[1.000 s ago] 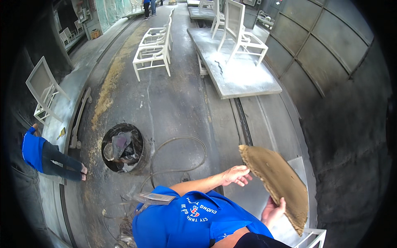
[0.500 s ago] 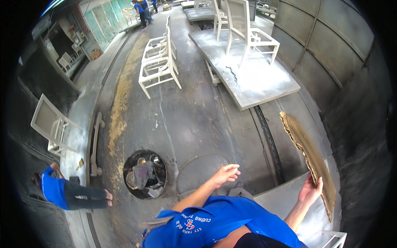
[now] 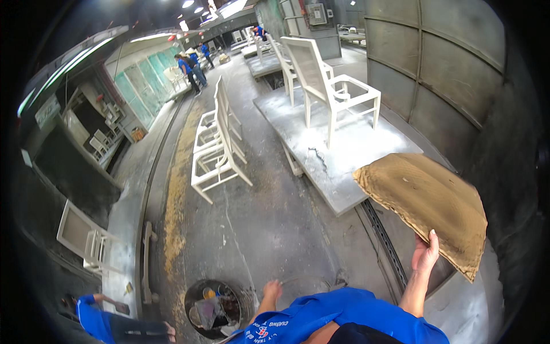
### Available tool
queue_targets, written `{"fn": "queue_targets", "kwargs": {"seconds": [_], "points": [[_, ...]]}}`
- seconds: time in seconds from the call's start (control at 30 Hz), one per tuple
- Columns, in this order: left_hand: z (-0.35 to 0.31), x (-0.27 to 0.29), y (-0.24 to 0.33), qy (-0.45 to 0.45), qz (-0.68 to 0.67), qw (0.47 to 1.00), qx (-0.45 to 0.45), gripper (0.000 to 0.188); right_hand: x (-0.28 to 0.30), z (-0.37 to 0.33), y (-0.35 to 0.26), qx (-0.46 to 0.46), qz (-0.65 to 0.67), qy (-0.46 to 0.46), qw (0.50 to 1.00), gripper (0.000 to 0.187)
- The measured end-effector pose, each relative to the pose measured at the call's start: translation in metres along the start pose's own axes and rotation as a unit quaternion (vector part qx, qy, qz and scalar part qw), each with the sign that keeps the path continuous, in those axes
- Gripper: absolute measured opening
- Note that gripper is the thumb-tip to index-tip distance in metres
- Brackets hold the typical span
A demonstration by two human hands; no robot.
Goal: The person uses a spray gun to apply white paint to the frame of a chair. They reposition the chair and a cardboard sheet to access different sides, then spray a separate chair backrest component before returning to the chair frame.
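My right hand [image 3: 425,253] grips the lower edge of a brown cardboard sheet [image 3: 427,200], with the thumb against its face. The sheet has ragged edges and a curved outline. It is held up at my right, in front of part of a low grey platform [image 3: 344,192]. Low in front of my body is my left hand [image 3: 272,290], small and foreshortened, its fingers loose and nothing visible in them. The nearest thing to it is a round dark bin [image 3: 247,307] with scraps inside, standing on the floor to its left.
Pale chairs [image 3: 220,166] without seats stand in a row on the floor ahead. More chairs [image 3: 329,86] stand on the platform at right. A metal rail [image 3: 385,238] runs along the floor. A co-worker in blue [image 3: 97,318] is at lower left beside another chair [image 3: 86,235]. A panelled wall [image 3: 435,63] rises at right.
The cardboard has turned from nearly edge-on to showing its broad face, still in my right hand. My left hand has dropped lower and left in the picture. The view has tilted up.
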State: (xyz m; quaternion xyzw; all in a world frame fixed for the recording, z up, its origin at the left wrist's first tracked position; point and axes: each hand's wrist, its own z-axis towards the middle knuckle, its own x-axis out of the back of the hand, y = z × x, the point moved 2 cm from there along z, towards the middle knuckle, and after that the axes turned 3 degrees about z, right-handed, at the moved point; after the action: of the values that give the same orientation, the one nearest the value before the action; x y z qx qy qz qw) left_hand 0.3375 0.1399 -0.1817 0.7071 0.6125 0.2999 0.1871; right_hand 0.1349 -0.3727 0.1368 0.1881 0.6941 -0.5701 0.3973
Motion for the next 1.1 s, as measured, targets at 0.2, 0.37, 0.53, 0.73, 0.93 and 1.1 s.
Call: {"fn": "queue_targets", "kwargs": {"seconds": [0.2,0.37,0.53,0.73,0.93,1.1], "points": [[0.017,0.024,-0.044,0.061,0.064,0.983,0.159,0.018,-0.012,0.069,0.049,-0.060,-0.009,-0.045,0.997,0.042],[0.035,-0.022,-0.011,0.022,0.035,0.989,0.141,0.018,-0.006,0.095,0.121,-0.109,-0.037,-0.025,0.993,0.040],[0.088,-0.042,0.050,-0.015,0.043,0.993,0.106,0.019,-0.004,0.152,0.232,-0.110,-0.112,0.051,0.986,0.048],[0.186,-0.002,0.169,-0.007,0.049,0.998,0.047,0.020,-0.028,0.183,0.342,-0.113,-0.194,0.176,0.959,0.055],[0.302,0.044,0.355,-0.008,0.161,0.985,-0.065,0.018,-0.071,0.182,0.416,-0.128,-0.148,0.281,0.940,0.055],[0.360,-0.003,0.453,-0.026,0.156,0.983,-0.099,0.022,-0.053,0.153,0.433,-0.141,-0.140,0.262,0.945,0.057]]}}
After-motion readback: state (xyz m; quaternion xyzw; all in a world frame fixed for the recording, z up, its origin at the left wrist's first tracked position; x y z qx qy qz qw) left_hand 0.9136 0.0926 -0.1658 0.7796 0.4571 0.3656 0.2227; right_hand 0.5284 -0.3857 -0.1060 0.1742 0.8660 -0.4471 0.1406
